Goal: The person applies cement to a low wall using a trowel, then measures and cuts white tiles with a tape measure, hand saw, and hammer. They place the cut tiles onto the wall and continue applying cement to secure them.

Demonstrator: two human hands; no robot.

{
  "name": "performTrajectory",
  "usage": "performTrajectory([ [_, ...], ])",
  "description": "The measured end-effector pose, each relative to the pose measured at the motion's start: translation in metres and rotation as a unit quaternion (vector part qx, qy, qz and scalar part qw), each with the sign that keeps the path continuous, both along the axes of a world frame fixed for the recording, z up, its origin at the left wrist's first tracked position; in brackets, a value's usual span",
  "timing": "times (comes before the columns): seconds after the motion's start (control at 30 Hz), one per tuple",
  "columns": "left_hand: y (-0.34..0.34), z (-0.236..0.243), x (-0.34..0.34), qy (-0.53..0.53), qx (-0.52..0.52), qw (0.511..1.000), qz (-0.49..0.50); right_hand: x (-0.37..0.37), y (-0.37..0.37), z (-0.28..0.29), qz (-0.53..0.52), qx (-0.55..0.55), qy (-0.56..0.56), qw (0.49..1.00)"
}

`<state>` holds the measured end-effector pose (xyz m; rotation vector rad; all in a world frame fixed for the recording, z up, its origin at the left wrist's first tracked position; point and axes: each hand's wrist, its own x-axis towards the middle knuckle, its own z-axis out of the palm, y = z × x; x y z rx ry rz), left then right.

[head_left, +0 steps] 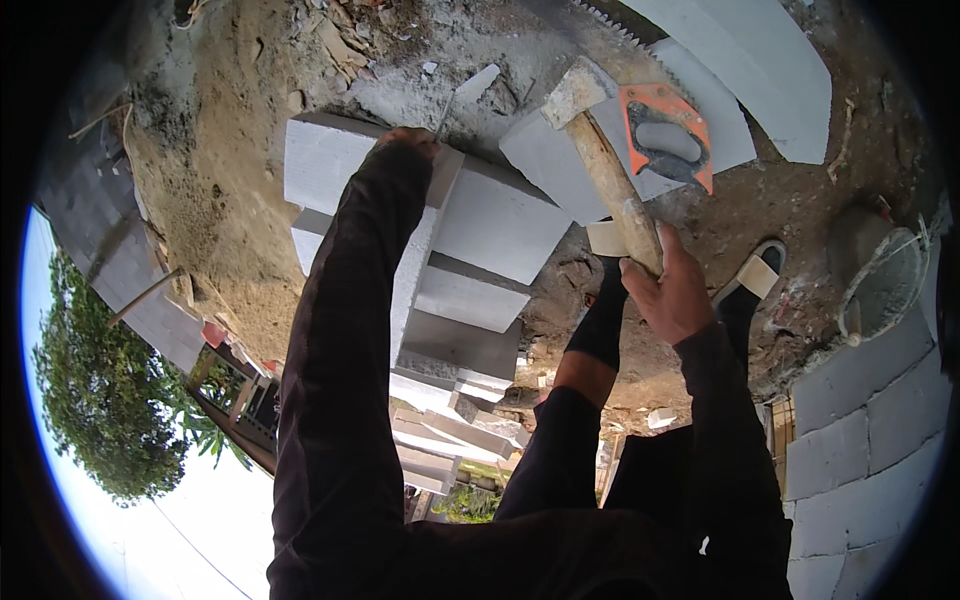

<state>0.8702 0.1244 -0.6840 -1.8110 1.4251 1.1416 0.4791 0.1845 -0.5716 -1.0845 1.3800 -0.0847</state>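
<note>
My right hand is closed round the lower end of a hammer's wooden handle. The grey, dusty hammer head points away from me, over a light grey block. At the left, my left hand rests at the top of a stack of pale blocks, by the end of a long, narrow slab. The dark sleeve covers most of its fingers, so their grip is hidden. Just right of the hammer lies a handsaw with an orange and black handle.
More pale blocks lie at the far right. A bucket crusted with grey stands at the right, above a block wall. My feet are on rubble-strewn dirt. Lower blocks sit nearer me.
</note>
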Motion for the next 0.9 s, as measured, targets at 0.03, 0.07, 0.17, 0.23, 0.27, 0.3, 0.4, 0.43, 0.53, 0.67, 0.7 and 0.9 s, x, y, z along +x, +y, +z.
performTrajectory([
  [0.03,-0.001,0.0,-0.001,0.004,-0.001,1.0,-0.009,0.008,-0.014,-0.002,-0.026,0.025,-0.017,0.999],
  [0.07,-0.001,0.006,-0.004,-0.002,0.001,1.0,-0.012,0.017,-0.028,-0.006,-0.051,0.05,-0.036,0.997],
  [0.17,-0.008,0.018,-0.017,-0.002,0.001,1.0,-0.016,0.043,-0.069,-0.024,-0.048,0.037,-0.035,0.998],
  [0.23,-0.008,0.017,-0.015,0.003,-0.002,1.0,-0.011,0.061,-0.09,-0.03,-0.054,0.051,-0.049,0.996],
  [0.27,-0.005,0.014,-0.011,0.01,-0.022,0.999,-0.04,0.068,-0.09,-0.034,-0.022,0.051,-0.043,0.998],
  [0.3,-0.003,0.01,-0.008,0.017,-0.042,0.997,-0.068,0.074,-0.089,-0.039,0.011,0.051,-0.037,0.998],
  [0.4,-0.007,0.012,-0.016,-0.009,-0.005,0.998,-0.066,0.075,-0.087,-0.048,0.098,0.077,-0.05,0.991],
  [0.43,-0.01,0.016,-0.02,-0.028,0.024,0.998,-0.049,0.072,-0.093,-0.045,0.091,0.098,-0.067,0.989],
  [0.53,-0.006,0.019,-0.021,-0.053,-0.004,0.995,-0.087,0.072,-0.094,-0.032,-0.039,0.082,-0.077,0.993],
  [0.67,-0.013,0.019,-0.028,-0.063,0.026,0.996,-0.063,0.081,-0.079,-0.052,-0.007,-0.037,-0.039,0.998],
  [0.7,-0.01,0.014,-0.025,-0.063,0.025,0.995,-0.071,0.08,-0.074,-0.057,0.09,-0.07,-0.048,0.992],
  [0.9,-0.009,0.015,-0.021,-0.032,0.022,0.998,-0.048,0.077,-0.103,-0.03,-0.19,0.116,-0.094,0.97],
])
